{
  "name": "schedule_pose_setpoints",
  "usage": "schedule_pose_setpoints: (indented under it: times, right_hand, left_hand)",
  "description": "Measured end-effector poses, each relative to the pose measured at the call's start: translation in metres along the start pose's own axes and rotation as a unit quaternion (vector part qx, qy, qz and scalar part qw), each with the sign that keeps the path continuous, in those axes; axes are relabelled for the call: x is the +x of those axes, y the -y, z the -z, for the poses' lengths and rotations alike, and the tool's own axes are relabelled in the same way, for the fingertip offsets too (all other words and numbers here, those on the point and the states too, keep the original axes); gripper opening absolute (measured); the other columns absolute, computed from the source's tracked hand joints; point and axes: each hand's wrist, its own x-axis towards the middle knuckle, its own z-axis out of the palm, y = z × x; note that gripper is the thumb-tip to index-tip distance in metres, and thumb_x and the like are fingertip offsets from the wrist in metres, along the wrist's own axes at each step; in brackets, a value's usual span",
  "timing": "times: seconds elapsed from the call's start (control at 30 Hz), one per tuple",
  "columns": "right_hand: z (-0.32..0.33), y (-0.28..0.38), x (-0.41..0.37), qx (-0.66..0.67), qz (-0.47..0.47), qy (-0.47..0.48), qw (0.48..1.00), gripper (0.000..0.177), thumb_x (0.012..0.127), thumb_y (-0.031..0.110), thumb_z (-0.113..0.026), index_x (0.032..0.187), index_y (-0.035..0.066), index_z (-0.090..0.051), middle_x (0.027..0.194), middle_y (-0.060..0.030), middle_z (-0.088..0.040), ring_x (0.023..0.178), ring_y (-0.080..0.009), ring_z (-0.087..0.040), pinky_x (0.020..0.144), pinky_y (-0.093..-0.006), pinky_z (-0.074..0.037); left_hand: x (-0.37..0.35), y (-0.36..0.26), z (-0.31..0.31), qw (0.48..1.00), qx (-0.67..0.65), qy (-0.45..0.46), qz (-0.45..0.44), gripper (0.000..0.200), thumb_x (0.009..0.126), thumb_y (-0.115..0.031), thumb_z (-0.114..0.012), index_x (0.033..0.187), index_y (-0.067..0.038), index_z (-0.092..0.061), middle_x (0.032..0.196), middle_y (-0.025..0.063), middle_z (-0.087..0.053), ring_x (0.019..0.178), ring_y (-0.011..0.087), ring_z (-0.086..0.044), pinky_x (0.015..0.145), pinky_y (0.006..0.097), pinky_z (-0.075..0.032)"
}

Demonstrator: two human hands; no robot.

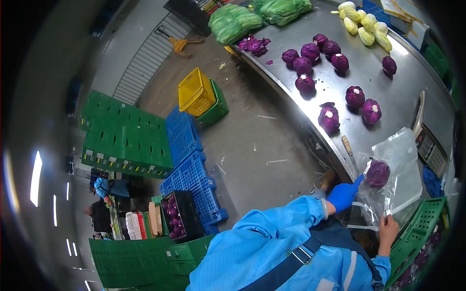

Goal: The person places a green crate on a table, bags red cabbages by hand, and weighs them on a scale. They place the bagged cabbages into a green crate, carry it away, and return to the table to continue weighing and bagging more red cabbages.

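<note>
A purple cabbage (377,173) lies in a clear plastic bag (373,206) at the table's near edge. My left hand (342,196), in a blue glove, is at the left of the bag, its index finger stretched out to the cabbage; its other fingers are partly hidden. Bare, my right hand (388,230) pinches the bag's lower edge. Beside the bag is a knife (347,147) with a wooden handle. More clear bags (404,167) are stacked to the right, below a scale (430,148). Several purple cabbages (329,119) are spread farther up the metal table (310,105).
Yellow-white vegetables (365,24) and green net bags (235,23) lie at the table's far end. A green crate (421,242) is by my right arm. Yellow (195,92), green (127,138) and blue crates (187,179) are on the floor at left. Another person (110,187) is in the background.
</note>
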Motion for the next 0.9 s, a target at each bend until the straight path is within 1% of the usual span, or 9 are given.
schedule_pose_setpoints:
  times: [0.2, 0.27, 0.37, 0.47, 0.53, 0.63, 0.73, 0.83, 0.9]
  right_hand:
    - [-0.010, -0.032, -0.014, -0.034, 0.133, -0.058, 0.989, 0.033, 0.079, 0.025, -0.069, 0.064, -0.002, -0.056, 0.071, -0.0214, -0.056, 0.075, -0.0409, -0.053, 0.070, -0.0502, -0.041]
    - [-0.001, -0.014, -0.024, 0.022, 0.051, -0.040, 0.998, 0.037, 0.078, 0.027, -0.070, 0.061, -0.002, -0.055, 0.066, -0.0195, -0.055, 0.070, -0.0399, -0.052, 0.063, -0.0475, -0.039]
    - [0.013, 0.008, -0.043, 0.216, -0.111, 0.054, 0.969, 0.049, 0.084, 0.035, -0.069, 0.060, -0.004, -0.052, 0.047, -0.0091, -0.041, 0.046, -0.0137, -0.036, 0.045, -0.0393, -0.028]
    - [0.026, 0.015, -0.062, 0.322, -0.210, 0.185, 0.904, 0.043, 0.087, 0.035, -0.067, 0.063, -0.001, -0.064, 0.048, -0.0088, -0.055, 0.044, -0.0187, -0.057, 0.048, -0.0353, -0.045]
    - [0.028, 0.025, -0.078, 0.025, -0.080, 0.055, 0.995, 0.037, 0.083, 0.036, -0.069, 0.070, 0.002, -0.068, 0.056, -0.0121, -0.060, 0.056, -0.0322, -0.061, 0.058, -0.0443, -0.048]
    - [0.055, 0.083, -0.070, 0.049, 0.082, -0.137, 0.986, 0.036, 0.075, 0.027, -0.074, 0.103, 0.006, -0.064, 0.102, -0.0089, -0.063, 0.098, -0.0288, -0.056, 0.080, -0.0420, -0.048]
    - [0.016, 0.132, -0.057, 0.159, 0.246, -0.045, 0.955, 0.034, 0.075, 0.020, -0.073, 0.104, 0.006, -0.063, 0.099, -0.0083, -0.061, 0.093, -0.0288, -0.058, 0.080, -0.0404, -0.049]
    - [-0.024, 0.153, -0.047, 0.091, 0.296, 0.042, 0.950, 0.025, 0.079, 0.026, -0.069, 0.090, 0.007, -0.059, 0.090, -0.0074, -0.056, 0.084, -0.0263, -0.058, 0.074, -0.0396, -0.049]
    - [-0.028, 0.157, -0.042, 0.077, 0.315, 0.074, 0.943, 0.023, 0.080, 0.026, -0.068, 0.088, 0.007, -0.057, 0.092, -0.0080, -0.056, 0.085, -0.0266, -0.058, 0.074, -0.0393, -0.049]
  left_hand:
    - [-0.016, 0.002, -0.011, 0.994, -0.095, 0.038, 0.046, 0.071, 0.094, -0.016, -0.050, 0.153, -0.013, -0.010, 0.080, 0.0225, -0.066, 0.071, 0.0343, -0.067, 0.063, 0.0450, -0.051]
    - [-0.029, 0.019, -0.026, 0.953, -0.290, 0.054, 0.060, 0.069, 0.095, -0.014, -0.051, 0.154, -0.015, -0.016, 0.089, 0.0155, -0.070, 0.077, 0.0214, -0.068, 0.070, 0.0385, -0.053]
    - [-0.052, 0.010, 0.011, 0.963, -0.249, 0.038, 0.100, 0.066, 0.095, -0.006, -0.047, 0.154, -0.014, -0.019, 0.098, 0.0135, -0.068, 0.080, 0.0191, -0.065, 0.076, 0.0361, -0.053]
    - [-0.060, 0.019, 0.022, 0.943, -0.286, 0.120, 0.124, 0.065, 0.097, -0.004, -0.043, 0.154, -0.015, -0.014, 0.103, 0.0174, -0.067, 0.090, 0.0236, -0.067, 0.081, 0.0363, -0.054]
    - [-0.068, 0.037, 0.008, 0.879, -0.412, 0.173, 0.164, 0.066, 0.098, -0.003, -0.041, 0.155, -0.016, -0.010, 0.106, 0.0207, -0.067, 0.096, 0.0268, -0.067, 0.084, 0.0373, -0.054]
    - [-0.071, 0.018, 0.021, 0.830, -0.479, 0.198, 0.206, 0.067, 0.098, -0.002, -0.040, 0.155, -0.018, -0.007, 0.109, 0.0221, -0.065, 0.101, 0.0285, -0.066, 0.086, 0.0379, -0.055]
    - [-0.073, -0.005, 0.033, 0.803, -0.514, 0.189, 0.235, 0.067, 0.096, -0.001, -0.043, 0.154, -0.015, -0.012, 0.114, 0.0187, -0.063, 0.100, 0.0248, -0.066, 0.085, 0.0352, -0.054]
    - [-0.071, 0.004, 0.035, 0.848, -0.450, 0.201, 0.193, 0.064, 0.095, -0.002, -0.046, 0.152, -0.009, -0.019, 0.116, 0.0159, -0.062, 0.098, 0.0224, -0.065, 0.084, 0.0326, -0.054]
    - [-0.070, 0.003, 0.034, 0.805, -0.521, 0.179, 0.220, 0.061, 0.095, -0.003, -0.048, 0.150, -0.003, -0.022, 0.120, 0.0149, -0.061, 0.098, 0.0214, -0.064, 0.084, 0.0311, -0.053]
